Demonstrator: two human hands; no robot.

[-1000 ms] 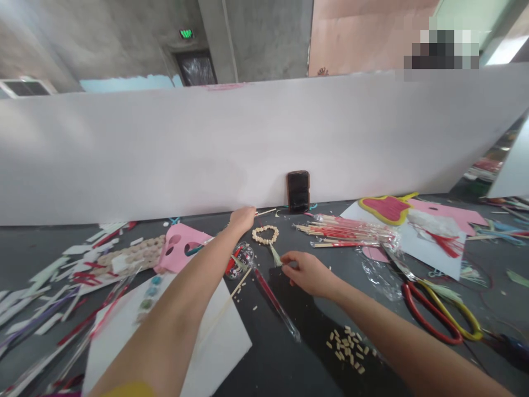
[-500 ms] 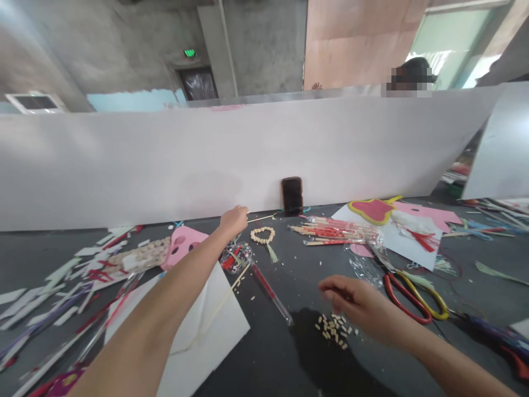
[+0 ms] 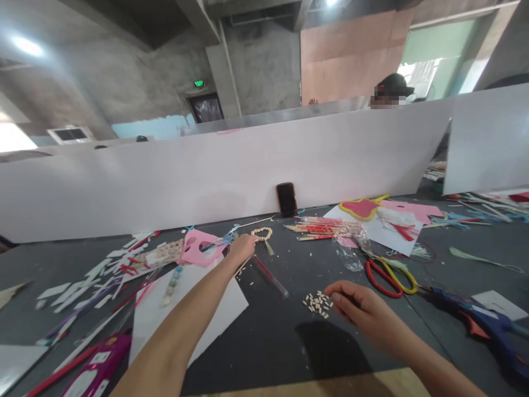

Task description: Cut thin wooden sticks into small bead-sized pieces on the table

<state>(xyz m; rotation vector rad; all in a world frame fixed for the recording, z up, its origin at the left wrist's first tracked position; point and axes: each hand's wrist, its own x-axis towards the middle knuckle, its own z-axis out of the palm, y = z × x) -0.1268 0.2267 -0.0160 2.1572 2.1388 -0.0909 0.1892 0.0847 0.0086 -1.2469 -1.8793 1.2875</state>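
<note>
My left hand (image 3: 243, 248) reaches across the table with curled fingers, just beside a loop of pale wooden beads (image 3: 262, 231) with a light green tassel. What lies in its fingers is hidden. A clear tube with a red strip inside (image 3: 270, 275) is on the table just right of it. Over the right edge of a heap of tiny pale cut beads (image 3: 316, 303), my right hand (image 3: 356, 304) has thumb and forefinger drawn together; anything between them is too small to make out.
A phone (image 3: 286, 199) leans on the white partition (image 3: 206, 176). Red-and-cream sticks in clear wrap (image 3: 326, 228), scissors (image 3: 388, 278) and a blue glue gun (image 3: 475, 311) are on the right. White paper (image 3: 219, 314), a pink cut-out (image 3: 198, 248) and a purple tool (image 3: 99, 364) are on the left.
My left hand has come back from the thin stick near the partition, which lies there, to beside the bead loop. My right hand has shifted slightly relative to the beads. The view has tilted up.
</note>
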